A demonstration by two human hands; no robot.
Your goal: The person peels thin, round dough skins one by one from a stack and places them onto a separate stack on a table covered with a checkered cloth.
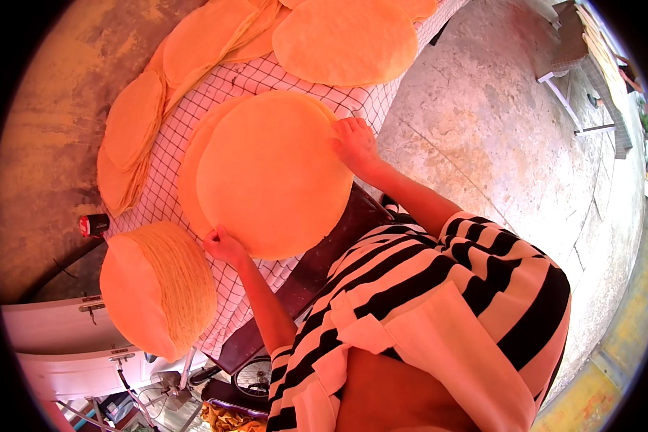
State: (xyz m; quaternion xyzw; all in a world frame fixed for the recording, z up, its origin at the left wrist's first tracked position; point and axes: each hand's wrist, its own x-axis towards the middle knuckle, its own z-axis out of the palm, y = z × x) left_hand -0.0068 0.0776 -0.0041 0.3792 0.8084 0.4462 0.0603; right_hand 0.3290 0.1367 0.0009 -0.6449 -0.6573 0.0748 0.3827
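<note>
From my remote station, I have the left grip (227, 246) and right grip (357, 147) each clamped on the rim of a large round sheet (275, 176), over the cloth-covered desk (230, 86), beyond and right of the tall stack (183, 288).

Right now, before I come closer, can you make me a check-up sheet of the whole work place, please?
Surface: table with a white, dark-lined checked cloth.
Job's things: big round sheet, orange-looking, overlapping another beneath; thick stack at lower left; more overlapping sheets along the far side.
Clutter: small red-and-black container by the table's left side; I can't tell what it rests on.
Hands: left hand at the big round sheet's lower-left edge, right hand at its right edge; how tightly they pinch is hidden.
Cables: nothing seen for sure.
Surroundings: mottled floor, another table at upper right, spoked wheel at the bottom.
</note>
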